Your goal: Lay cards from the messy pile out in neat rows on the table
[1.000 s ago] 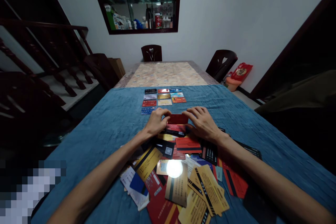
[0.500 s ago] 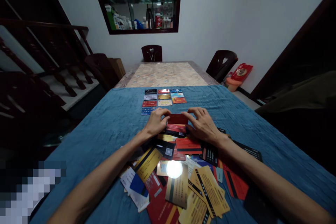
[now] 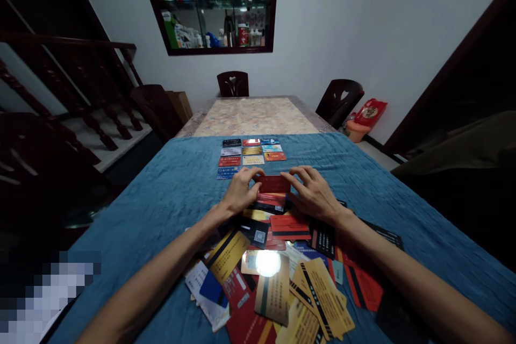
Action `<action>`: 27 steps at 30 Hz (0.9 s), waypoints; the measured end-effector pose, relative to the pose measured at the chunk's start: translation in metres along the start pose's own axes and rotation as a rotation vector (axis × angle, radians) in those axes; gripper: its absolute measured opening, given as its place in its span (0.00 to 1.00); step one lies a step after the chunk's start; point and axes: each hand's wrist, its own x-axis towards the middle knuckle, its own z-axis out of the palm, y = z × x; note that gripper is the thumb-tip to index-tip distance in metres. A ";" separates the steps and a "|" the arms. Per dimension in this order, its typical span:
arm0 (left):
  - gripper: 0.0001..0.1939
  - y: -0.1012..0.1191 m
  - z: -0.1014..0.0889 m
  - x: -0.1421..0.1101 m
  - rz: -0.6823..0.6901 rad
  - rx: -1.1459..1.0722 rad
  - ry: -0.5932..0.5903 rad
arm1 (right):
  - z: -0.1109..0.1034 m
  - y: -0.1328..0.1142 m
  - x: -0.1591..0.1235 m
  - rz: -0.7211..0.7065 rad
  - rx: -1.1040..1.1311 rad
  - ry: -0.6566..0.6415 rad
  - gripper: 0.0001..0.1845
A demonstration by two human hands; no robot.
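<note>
A dark red card is held up between my two hands, its printed face tilted toward me. My left hand pinches its left edge between thumb and fingers. On the opposite edge, my right hand is closed with the fingertips at the top corner. Just below lies the heap of loose cards, among them an orange-red card, a black card with a square code and a shiny gold card. Beyond my hands, several cards lie in rows, with a blue card nearest my left hand.
A blue cloth covers the near part of the table, and a patterned cover shows at the far end. Dark wooden chairs stand around it. A red bag sits at the right by the wall.
The red card has tipped back slightly, so more of its printed face shows. Both hands stay at its edges, and the laid-out cards and the heap look the same.
</note>
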 end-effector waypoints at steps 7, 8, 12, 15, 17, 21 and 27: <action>0.17 0.001 -0.001 -0.003 0.122 0.107 -0.033 | -0.005 0.002 0.002 0.027 0.033 -0.045 0.25; 0.18 0.001 -0.001 -0.004 0.137 0.123 -0.042 | -0.006 0.002 0.002 0.026 0.036 -0.045 0.24; 0.22 0.002 -0.003 -0.006 0.178 0.182 -0.087 | -0.009 0.004 0.004 0.021 0.052 -0.060 0.23; 0.27 0.002 -0.006 -0.006 0.199 0.217 -0.128 | -0.010 0.007 0.007 0.010 0.073 -0.068 0.23; 0.28 0.001 -0.008 -0.005 0.210 0.239 -0.150 | -0.010 0.009 0.009 -0.010 0.089 -0.072 0.23; 0.29 -0.002 -0.013 -0.003 0.215 0.286 -0.184 | -0.009 0.013 0.017 -0.026 0.139 -0.119 0.24; 0.25 -0.006 -0.017 0.004 0.201 0.332 -0.214 | -0.004 0.019 0.028 -0.026 0.192 -0.198 0.26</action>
